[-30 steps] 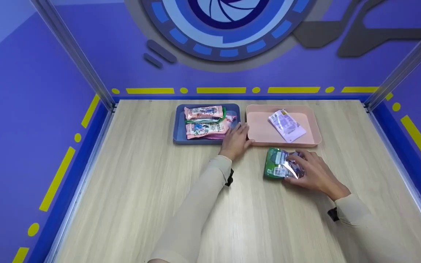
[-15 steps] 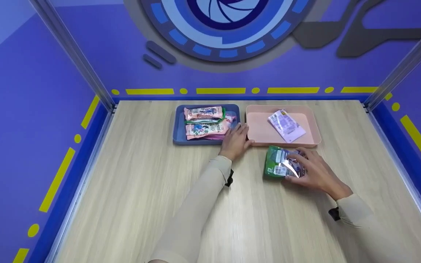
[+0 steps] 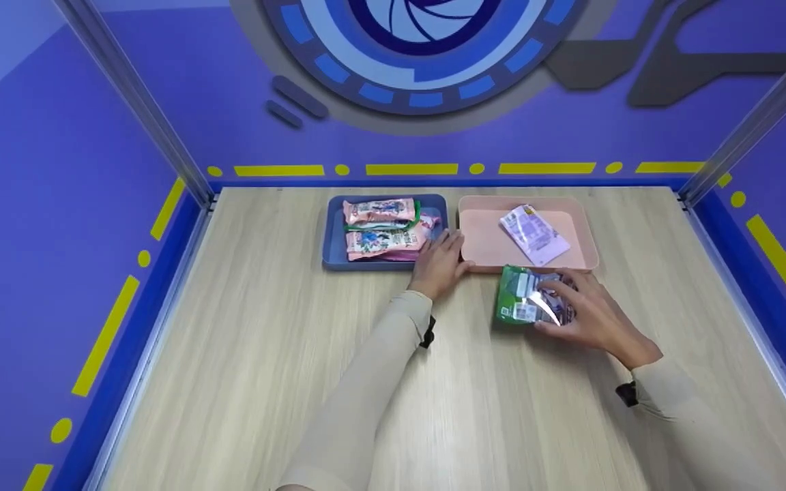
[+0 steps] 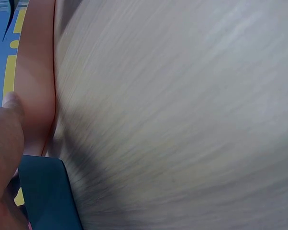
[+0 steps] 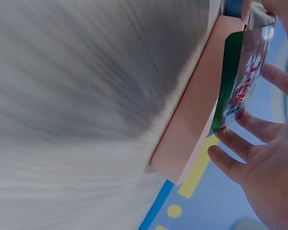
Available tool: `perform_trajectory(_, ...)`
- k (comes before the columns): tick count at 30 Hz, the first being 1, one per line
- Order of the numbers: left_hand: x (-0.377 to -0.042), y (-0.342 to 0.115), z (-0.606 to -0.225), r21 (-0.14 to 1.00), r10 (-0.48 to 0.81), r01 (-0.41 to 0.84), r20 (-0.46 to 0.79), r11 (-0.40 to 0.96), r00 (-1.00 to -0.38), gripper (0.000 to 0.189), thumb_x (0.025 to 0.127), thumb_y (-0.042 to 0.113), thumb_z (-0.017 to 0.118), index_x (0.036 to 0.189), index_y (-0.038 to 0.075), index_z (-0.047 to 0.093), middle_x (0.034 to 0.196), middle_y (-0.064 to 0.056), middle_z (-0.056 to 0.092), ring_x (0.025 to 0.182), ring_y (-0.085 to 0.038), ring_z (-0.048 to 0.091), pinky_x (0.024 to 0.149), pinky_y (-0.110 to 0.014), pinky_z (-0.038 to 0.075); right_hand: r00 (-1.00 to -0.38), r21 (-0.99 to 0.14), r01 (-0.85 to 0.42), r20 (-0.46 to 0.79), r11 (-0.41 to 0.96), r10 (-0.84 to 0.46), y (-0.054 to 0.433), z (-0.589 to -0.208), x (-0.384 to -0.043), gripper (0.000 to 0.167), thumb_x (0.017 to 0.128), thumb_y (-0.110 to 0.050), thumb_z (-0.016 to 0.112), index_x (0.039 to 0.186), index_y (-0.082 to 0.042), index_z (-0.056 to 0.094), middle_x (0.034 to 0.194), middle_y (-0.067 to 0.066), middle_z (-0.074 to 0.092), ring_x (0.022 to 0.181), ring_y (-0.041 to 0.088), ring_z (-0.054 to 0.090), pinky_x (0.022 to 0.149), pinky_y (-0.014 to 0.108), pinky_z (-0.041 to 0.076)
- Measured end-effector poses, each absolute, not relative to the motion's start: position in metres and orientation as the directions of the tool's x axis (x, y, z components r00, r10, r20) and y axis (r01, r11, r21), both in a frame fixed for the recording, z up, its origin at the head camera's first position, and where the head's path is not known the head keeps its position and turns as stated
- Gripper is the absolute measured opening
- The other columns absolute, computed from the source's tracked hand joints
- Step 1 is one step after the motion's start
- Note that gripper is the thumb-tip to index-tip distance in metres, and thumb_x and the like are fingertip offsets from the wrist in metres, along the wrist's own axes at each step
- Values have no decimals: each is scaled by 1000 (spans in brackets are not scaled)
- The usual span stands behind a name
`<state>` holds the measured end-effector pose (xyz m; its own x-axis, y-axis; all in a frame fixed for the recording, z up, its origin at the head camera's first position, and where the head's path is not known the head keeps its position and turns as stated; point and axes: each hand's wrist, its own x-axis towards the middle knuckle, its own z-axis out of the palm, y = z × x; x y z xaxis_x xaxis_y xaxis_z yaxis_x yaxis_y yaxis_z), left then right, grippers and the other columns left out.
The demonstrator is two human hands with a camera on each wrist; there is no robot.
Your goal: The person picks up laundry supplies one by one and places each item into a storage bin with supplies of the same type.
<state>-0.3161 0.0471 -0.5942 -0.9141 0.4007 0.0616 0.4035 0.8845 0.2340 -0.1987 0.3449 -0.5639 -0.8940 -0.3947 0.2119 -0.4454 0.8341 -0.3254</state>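
Note:
My right hand (image 3: pixel 594 310) holds a green and purple snack packet (image 3: pixel 519 303) over the table, just in front of the pink tray (image 3: pixel 478 239). In the right wrist view, the fingers and thumb grip the packet's edges, and its green end (image 5: pixel 230 72) hangs beside the pink tray's wall. My left hand (image 3: pixel 438 267) rests across the near rims where the dark blue tray (image 3: pixel 333 254) and the pink tray meet; its thumb touches the pink wall in the left wrist view. One lilac packet (image 3: pixel 536 236) lies in the pink tray.
Several pink snack packets (image 3: pixel 376 243) lie piled in the blue tray, with a green-edged packet (image 3: pixel 418 213) partly hidden among them. A wooden table (image 3: pixel 263 341) extends toward me. Blue-purple panels (image 3: pixel 181 88) enclose it at the back and sides.
My right hand has lifted the green and purple packet slightly and carried it toward the pink tray. The left hand has stayed on the tray rims.

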Motion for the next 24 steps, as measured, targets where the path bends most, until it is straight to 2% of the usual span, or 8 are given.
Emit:
perform_trajectory(8, -317, 48, -596, 226, 389, 389, 45, 893, -920, 68, 104, 55, 50, 159, 16, 41, 165, 3, 35, 154, -21, 27, 124, -47, 25, -893, -309, -444, 232, 841, -386, 347, -557, -204, 75, 76, -57, 86, 138, -22, 62, 148, 18, 46, 124, 42, 47, 93, 66, 47)
perform_trajectory(24, -317, 47, -595, 208, 400, 402, 53, 892, -915, 68, 104, 55, 48, 158, 15, 42, 165, 2, 36, 154, -20, 28, 124, -47, 26, -868, -286, -478, 299, 831, -397, 352, -542, -222, 71, 74, -51, 89, 132, -19, 64, 146, 23, 47, 126, 46, 46, 95, 68, 43)
